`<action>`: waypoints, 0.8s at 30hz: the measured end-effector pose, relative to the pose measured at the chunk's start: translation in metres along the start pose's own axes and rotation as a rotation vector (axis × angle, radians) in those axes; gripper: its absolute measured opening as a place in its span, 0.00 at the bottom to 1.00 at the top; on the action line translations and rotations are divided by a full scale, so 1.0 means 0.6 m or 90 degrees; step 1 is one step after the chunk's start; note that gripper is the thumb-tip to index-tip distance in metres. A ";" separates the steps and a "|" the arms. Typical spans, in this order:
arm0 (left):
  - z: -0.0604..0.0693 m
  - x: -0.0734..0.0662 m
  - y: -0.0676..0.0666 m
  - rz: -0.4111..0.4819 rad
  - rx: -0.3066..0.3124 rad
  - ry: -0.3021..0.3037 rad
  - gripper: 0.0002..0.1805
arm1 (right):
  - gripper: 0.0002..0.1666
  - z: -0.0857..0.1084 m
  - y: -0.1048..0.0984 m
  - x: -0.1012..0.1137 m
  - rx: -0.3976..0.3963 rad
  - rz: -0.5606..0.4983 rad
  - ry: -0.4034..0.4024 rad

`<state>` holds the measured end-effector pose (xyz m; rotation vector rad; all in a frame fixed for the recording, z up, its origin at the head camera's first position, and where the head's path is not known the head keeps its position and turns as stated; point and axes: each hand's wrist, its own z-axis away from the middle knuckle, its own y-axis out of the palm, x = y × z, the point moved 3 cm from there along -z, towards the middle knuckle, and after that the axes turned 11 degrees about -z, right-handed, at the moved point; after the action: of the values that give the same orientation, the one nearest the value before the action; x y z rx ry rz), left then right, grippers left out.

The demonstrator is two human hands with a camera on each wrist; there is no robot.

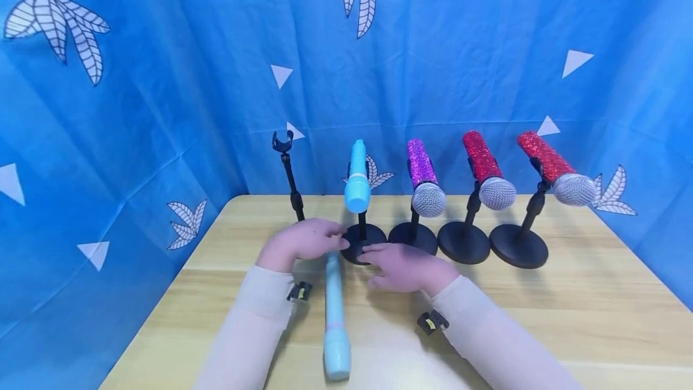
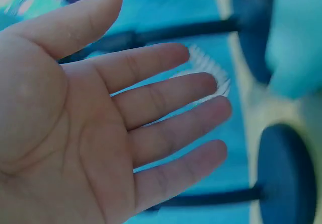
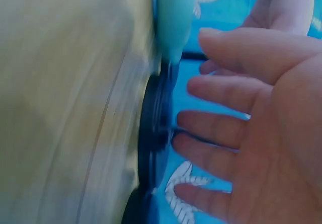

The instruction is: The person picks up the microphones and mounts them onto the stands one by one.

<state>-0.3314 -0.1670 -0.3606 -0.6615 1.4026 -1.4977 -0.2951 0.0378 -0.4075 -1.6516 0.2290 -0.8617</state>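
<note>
My left hand (image 1: 305,239) hovers over the table's left part, above the thin end of a light-blue microphone (image 1: 334,306) that lies lengthwise on the wood. Its palm and fingers (image 2: 171,108) are spread and hold nothing in the left wrist view. Across from it, my right hand (image 1: 406,266) is held with fingers (image 3: 211,123) extended and nothing in it. Between and beyond the hands stands a black microphone stand (image 1: 363,238) bearing another light-blue microphone (image 1: 358,176). Behind my left hand rises a stand (image 1: 292,179) with nothing in its clip; its base is hidden in the head view.
To the right stand a purple glitter microphone (image 1: 421,164) and two red glitter ones (image 1: 482,158), each on a black stand with a round base (image 1: 518,247). A blue curtain (image 1: 460,47) with leaf prints hangs behind the wooden table (image 1: 568,318).
</note>
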 end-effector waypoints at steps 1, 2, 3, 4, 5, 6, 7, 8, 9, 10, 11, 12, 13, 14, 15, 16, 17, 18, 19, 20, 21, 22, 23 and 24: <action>0.008 0.011 -0.010 0.001 -0.012 -0.002 0.28 | 0.31 -0.001 0.000 0.007 -0.003 0.002 -0.017; 0.016 0.023 -0.021 0.005 -0.024 -0.013 0.28 | 0.31 -0.002 0.001 0.015 -0.007 0.005 -0.034; 0.026 0.035 -0.032 0.009 -0.038 -0.024 0.28 | 0.31 -0.003 0.001 0.023 -0.008 0.006 -0.047; 0.035 0.048 -0.042 0.012 -0.051 -0.040 0.29 | 0.31 -0.003 0.002 0.032 -0.009 0.007 -0.059; 0.045 0.063 -0.052 0.018 -0.064 -0.059 0.29 | 0.31 -0.004 0.003 0.039 -0.010 0.010 -0.068; 0.055 0.077 -0.060 0.024 -0.077 -0.076 0.29 | 0.31 -0.006 0.004 0.046 -0.012 0.014 -0.081; 0.064 0.092 -0.068 0.029 -0.091 -0.090 0.30 | 0.30 -0.008 0.006 0.053 -0.016 0.022 -0.097; 0.072 0.106 -0.075 0.035 -0.108 -0.104 0.31 | 0.29 -0.010 0.008 0.059 -0.020 0.035 -0.109; 0.079 0.119 -0.081 0.042 -0.125 -0.115 0.31 | 0.28 -0.013 0.010 0.064 -0.024 0.049 -0.120; 0.085 0.132 -0.086 0.052 -0.142 -0.129 0.32 | 0.28 -0.016 0.012 0.068 -0.028 0.064 -0.129; 0.090 0.144 -0.090 0.061 -0.160 -0.141 0.33 | 0.28 -0.019 0.014 0.071 -0.027 0.079 -0.134; 0.094 0.154 -0.092 0.073 -0.177 -0.156 0.34 | 0.28 -0.023 0.015 0.075 -0.025 0.093 -0.139; 0.096 0.163 -0.094 0.089 -0.193 -0.170 0.36 | 0.29 -0.027 0.017 0.077 -0.019 0.110 -0.142; 0.097 0.170 -0.094 0.104 -0.209 -0.185 0.37 | 0.30 -0.030 0.019 0.079 -0.009 0.123 -0.141; 0.096 0.175 -0.093 0.121 -0.225 -0.195 0.38 | 0.31 -0.034 0.021 0.080 0.002 0.134 -0.142; 0.094 0.178 -0.091 0.134 -0.239 -0.202 0.38 | 0.32 -0.037 0.024 0.080 0.013 0.142 -0.142; 0.090 0.179 -0.089 0.151 -0.252 -0.206 0.39 | 0.33 -0.039 0.025 0.081 0.025 0.149 -0.143; 0.085 0.178 -0.086 0.167 -0.267 -0.207 0.39 | 0.33 -0.042 0.027 0.081 0.036 0.154 -0.144; 0.078 0.176 -0.083 0.186 -0.278 -0.205 0.39 | 0.34 -0.044 0.030 0.081 0.045 0.158 -0.145; 0.071 0.173 -0.080 0.203 -0.289 -0.200 0.40 | 0.34 -0.046 0.032 0.081 0.052 0.161 -0.147; 0.064 0.170 -0.077 0.219 -0.299 -0.189 0.40 | 0.34 -0.047 0.034 0.081 0.057 0.162 -0.151; 0.057 0.165 -0.074 0.235 -0.308 -0.176 0.39 | 0.34 -0.048 0.036 0.082 0.059 0.163 -0.159; 0.051 0.161 -0.072 0.251 -0.318 -0.159 0.38 | 0.33 -0.049 0.038 0.084 0.061 0.165 -0.168; 0.046 0.157 -0.069 0.265 -0.329 -0.141 0.38 | 0.33 -0.050 0.040 0.086 0.060 0.166 -0.180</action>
<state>-0.3568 -0.2673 -0.3351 -0.7614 1.6415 -0.7151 -0.2709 -0.0215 -0.4075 -1.5920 0.1988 -0.4303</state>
